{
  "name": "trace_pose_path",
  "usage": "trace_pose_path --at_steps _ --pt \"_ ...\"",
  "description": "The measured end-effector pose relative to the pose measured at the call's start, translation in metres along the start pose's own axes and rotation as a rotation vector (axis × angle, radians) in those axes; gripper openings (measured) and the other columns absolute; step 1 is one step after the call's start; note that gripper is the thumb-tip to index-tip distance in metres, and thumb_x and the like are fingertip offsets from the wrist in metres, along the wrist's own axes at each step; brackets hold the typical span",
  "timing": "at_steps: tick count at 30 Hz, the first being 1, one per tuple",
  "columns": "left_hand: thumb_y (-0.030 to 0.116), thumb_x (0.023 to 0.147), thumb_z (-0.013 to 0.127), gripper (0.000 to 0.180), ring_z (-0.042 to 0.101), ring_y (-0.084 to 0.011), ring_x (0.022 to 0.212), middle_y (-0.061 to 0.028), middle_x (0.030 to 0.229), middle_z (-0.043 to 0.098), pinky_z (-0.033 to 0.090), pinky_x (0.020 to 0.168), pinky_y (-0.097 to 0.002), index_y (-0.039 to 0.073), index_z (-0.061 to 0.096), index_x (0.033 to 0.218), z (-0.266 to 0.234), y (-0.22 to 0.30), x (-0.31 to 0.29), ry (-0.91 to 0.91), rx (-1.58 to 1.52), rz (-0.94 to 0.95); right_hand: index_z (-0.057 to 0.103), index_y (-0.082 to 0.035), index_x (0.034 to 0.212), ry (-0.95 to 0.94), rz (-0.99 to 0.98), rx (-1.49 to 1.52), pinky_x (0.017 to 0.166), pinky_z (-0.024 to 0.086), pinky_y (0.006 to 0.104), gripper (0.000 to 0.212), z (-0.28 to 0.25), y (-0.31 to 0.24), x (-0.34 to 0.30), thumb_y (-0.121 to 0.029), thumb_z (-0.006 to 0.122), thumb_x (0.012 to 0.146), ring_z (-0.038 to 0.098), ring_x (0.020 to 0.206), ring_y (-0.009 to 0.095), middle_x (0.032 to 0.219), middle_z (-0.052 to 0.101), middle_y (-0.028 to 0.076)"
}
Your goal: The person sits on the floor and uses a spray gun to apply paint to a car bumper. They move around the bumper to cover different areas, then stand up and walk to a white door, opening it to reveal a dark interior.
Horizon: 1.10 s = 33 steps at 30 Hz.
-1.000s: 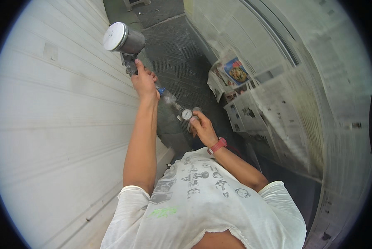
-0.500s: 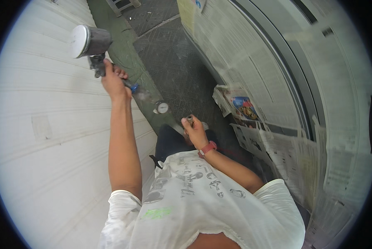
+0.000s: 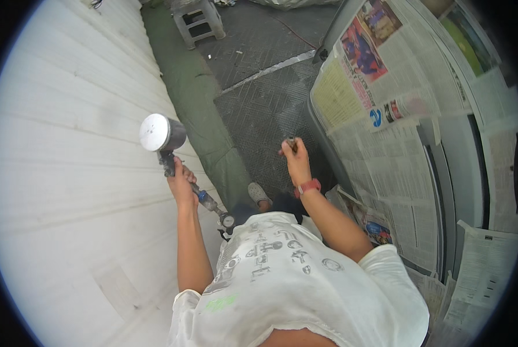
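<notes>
My left hand [image 3: 182,184] is closed around the handle of a spray gun [image 3: 209,202] whose round metal cup [image 3: 165,133] tops it, held close to the white wall. A blue ring shows under the hand, and a small round pressure gauge [image 3: 228,221] sits at the handle's lower end. My right hand [image 3: 298,165], with a red watch on its wrist, is raised over the dark floor. Its fingers are closed on a small metal hose fitting [image 3: 292,140]; most of it is hidden by the fingers.
A white ribbed wall [image 3: 85,162] rises along my left. To the right stand panels covered with newspaper [image 3: 398,173]. Green cloth [image 3: 207,127] runs along the wall's foot beside dark patterned flooring [image 3: 265,115]. A grey stool [image 3: 198,23] stands ahead.
The view has swung, bringing the stool and more flooring into sight. My left hand holds the spray gun nearer my body; my right hand has moved forward with the fitting.
</notes>
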<state>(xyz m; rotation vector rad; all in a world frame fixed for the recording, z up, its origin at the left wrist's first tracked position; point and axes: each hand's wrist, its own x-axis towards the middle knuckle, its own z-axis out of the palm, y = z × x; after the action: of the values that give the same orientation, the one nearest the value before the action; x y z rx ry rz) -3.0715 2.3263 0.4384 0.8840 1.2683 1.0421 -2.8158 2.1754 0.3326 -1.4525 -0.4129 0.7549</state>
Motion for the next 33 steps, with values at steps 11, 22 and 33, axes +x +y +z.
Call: trace_pose_path --at_steps 11,22,33 --pt "0.040 0.105 0.064 0.031 0.037 -0.0060 0.054 0.0072 0.063 0.034 0.034 0.052 -0.0254 0.013 0.052 0.095 0.031 0.027 0.203 0.049 -0.059 -0.075 0.072 -0.004 0.098 0.110 -0.005 -0.589 0.079 0.053 0.0374 0.038 0.100 -0.021 0.265 -0.039 0.081 0.087 0.072 0.086 0.025 0.093 0.076 0.010" --pt "0.041 0.108 0.059 0.031 0.037 -0.0058 0.056 0.0072 0.064 0.035 0.036 0.056 -0.0253 0.016 0.050 0.094 0.099 0.043 0.481 0.091 -0.140 -0.114 0.069 -0.006 0.111 0.164 0.085 -0.966 0.089 0.055 0.0482 0.031 0.160 0.019 0.547 -0.026 0.077 0.088 0.072 0.102 0.041 0.107 0.076 0.019" --pt "0.041 0.107 0.061 0.034 0.050 -0.0097 0.063 0.0030 0.069 0.049 0.048 0.064 -0.0291 0.010 0.056 0.096 0.227 0.098 0.703 0.021 0.020 -0.017 0.041 0.003 0.154 0.222 0.595 -1.067 0.113 0.044 0.0455 0.096 0.078 0.082 0.680 -0.053 0.077 0.085 0.053 0.138 0.045 0.146 0.055 0.032"
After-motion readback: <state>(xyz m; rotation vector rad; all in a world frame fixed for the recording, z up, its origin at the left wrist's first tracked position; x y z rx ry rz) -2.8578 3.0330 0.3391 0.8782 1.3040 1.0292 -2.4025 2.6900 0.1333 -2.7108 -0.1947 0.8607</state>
